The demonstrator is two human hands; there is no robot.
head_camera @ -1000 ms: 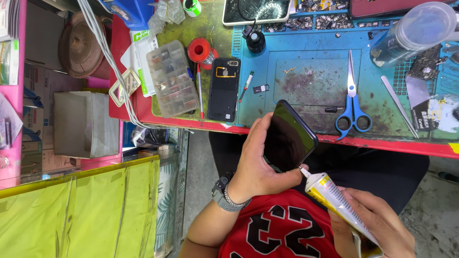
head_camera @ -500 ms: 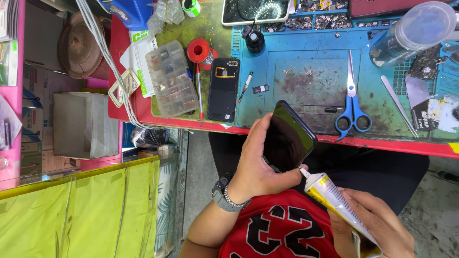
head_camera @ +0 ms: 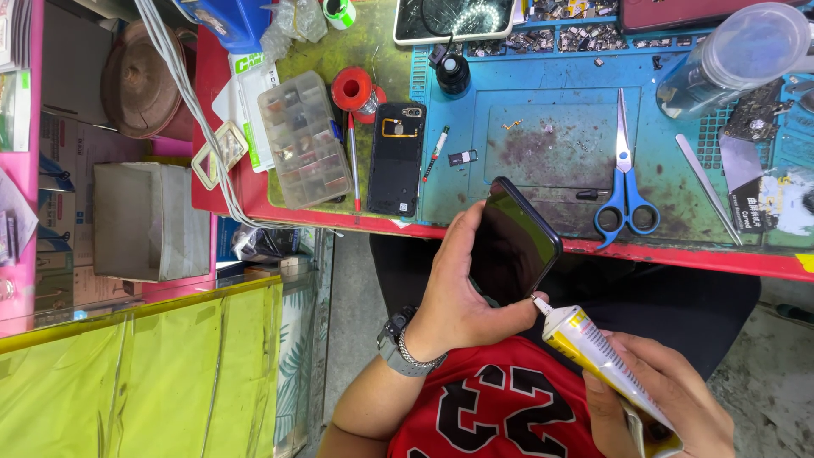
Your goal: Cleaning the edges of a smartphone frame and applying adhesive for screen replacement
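Nothing has moved: left hand [head_camera: 462, 309] grips glossy slab phone [head_camera: 515, 242], squeezed tube [head_camera: 598, 356] touching.

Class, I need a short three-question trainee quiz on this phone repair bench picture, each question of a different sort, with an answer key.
1. True or false: the left hand holds the dark phone.
2. What does the right hand hold? A) blue-handled scissors B) glue tube C) tweezers
3. Fill in: the tube's nozzle tip meets the phone's lower ____.

Key: 1 true; 2 B; 3 edge.
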